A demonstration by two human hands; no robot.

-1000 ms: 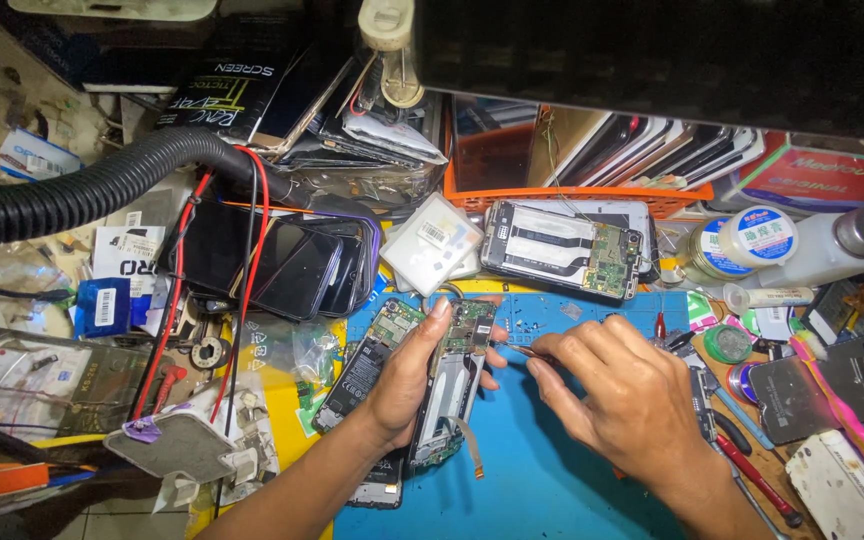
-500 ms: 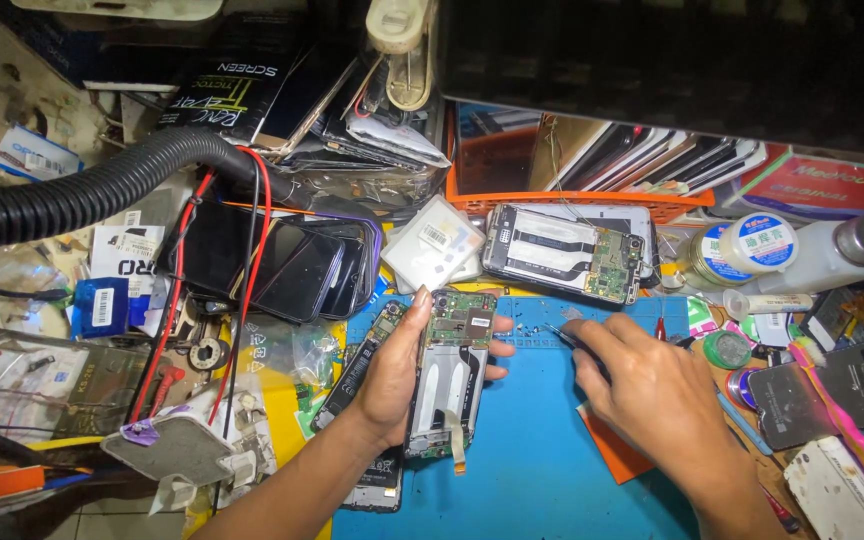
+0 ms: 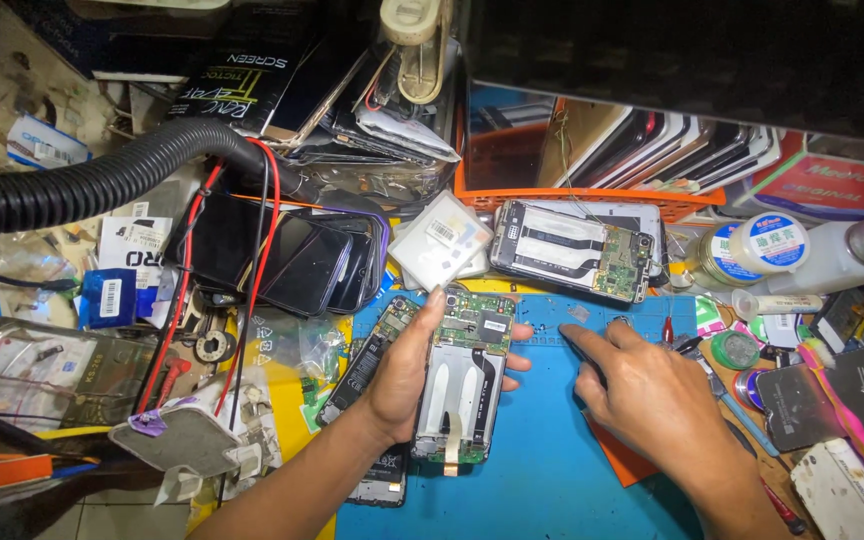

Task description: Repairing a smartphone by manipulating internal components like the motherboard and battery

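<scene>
My left hand [image 3: 407,370] grips an opened phone [image 3: 465,380] with its back cover off, green circuit board at the top, lifted over the blue work mat [image 3: 542,470]. My right hand [image 3: 642,395] rests palm down on the mat to the right of the phone, fingertips toward the mat's top edge; whether it pinches anything is hidden. A second bare phone board [image 3: 367,355] lies under my left hand on the mat's left edge.
Another opened phone [image 3: 572,250] lies beyond the mat. A black corrugated hose [image 3: 82,185] and red wires [image 3: 187,290] cross the left side. An orange tray of phone screens [image 3: 642,150] stands behind. Bottles [image 3: 802,255], a pink tool [image 3: 852,425] and tweezers crowd the right.
My left hand has lifted the opened phone off the mat and turned it upright. My right hand has drawn away from it to the right and settled on the mat.
</scene>
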